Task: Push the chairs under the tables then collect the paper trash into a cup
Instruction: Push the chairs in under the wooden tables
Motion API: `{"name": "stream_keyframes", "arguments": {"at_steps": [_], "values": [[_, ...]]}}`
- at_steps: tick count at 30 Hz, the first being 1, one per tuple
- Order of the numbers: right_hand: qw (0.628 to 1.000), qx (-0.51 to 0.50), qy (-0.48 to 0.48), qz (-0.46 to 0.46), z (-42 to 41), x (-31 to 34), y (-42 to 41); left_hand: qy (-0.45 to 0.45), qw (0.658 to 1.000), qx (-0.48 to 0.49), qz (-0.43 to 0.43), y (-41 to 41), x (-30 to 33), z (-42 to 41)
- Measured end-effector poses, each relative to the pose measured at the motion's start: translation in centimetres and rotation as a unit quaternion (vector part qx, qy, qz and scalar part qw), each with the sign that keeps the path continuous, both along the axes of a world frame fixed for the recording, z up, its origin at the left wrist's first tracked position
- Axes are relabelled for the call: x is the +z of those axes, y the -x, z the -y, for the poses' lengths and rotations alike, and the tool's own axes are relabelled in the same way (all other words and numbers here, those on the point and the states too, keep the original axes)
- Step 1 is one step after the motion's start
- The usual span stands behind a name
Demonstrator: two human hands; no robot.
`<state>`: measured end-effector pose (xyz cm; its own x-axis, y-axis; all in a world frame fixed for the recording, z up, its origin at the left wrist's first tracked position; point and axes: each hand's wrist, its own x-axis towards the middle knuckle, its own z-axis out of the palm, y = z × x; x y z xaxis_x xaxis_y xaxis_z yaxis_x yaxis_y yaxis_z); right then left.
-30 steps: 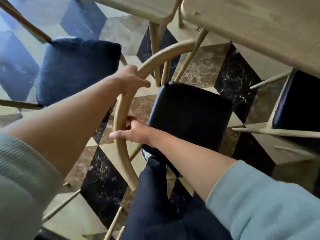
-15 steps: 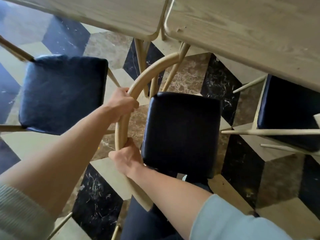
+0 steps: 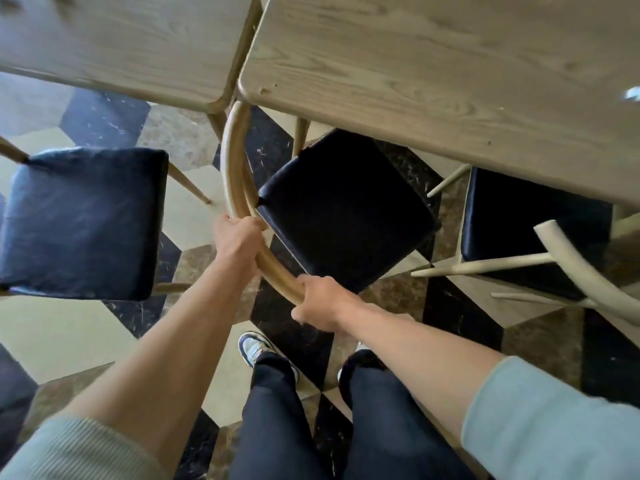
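A chair with a black seat cushion (image 3: 346,209) and a curved wooden back rail (image 3: 232,161) stands in front of me, its seat partly under the right wooden table (image 3: 433,64). My left hand (image 3: 239,240) grips the rail on its left side. My right hand (image 3: 320,303) grips the rail's near end. The rail's far end touches the gap between the right table and the left table (image 3: 121,46). No cup is in view; a small pale scrap (image 3: 633,93) at the right table's edge is too blurred to identify.
A second chair with a dark blue cushion (image 3: 83,220) stands out on the left. A third chair (image 3: 533,230) with a pale frame sits on the right, half under the table. My legs and shoes (image 3: 256,348) are on the patterned marble floor.
The chair has swung and slid forward, so its seat now sits partly under the right table. Both hands stayed on the rail, and the view shifted toward the tables.
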<state>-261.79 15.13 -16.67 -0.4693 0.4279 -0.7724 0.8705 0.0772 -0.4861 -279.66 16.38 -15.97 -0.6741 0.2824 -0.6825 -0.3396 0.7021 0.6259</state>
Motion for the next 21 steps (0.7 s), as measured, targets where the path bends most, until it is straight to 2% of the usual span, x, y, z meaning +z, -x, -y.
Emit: {"name": "stream_keyframes", "arguments": {"at_steps": [5, 8, 14, 21], "values": [[0.993, 0.077, -0.079, 0.049, -6.5, 0.5, -7.1, -0.030, 0.993, 0.096, 0.064, -7.1, -0.4, -3.1], [0.987, 0.103, -0.107, 0.057, -10.3, 0.9, -11.5, -0.042, 0.986, 0.141, 0.075, -11.7, -0.7, -5.7], [0.980, 0.158, -0.095, 0.077, -15.1, 1.6, -17.5, -0.054, 0.968, 0.225, 0.101, -18.6, -1.1, -8.0], [0.976, 0.165, -0.119, 0.083, -16.5, 1.7, -20.3, -0.057, 0.958, 0.250, 0.126, -21.4, -0.4, -8.8]]}}
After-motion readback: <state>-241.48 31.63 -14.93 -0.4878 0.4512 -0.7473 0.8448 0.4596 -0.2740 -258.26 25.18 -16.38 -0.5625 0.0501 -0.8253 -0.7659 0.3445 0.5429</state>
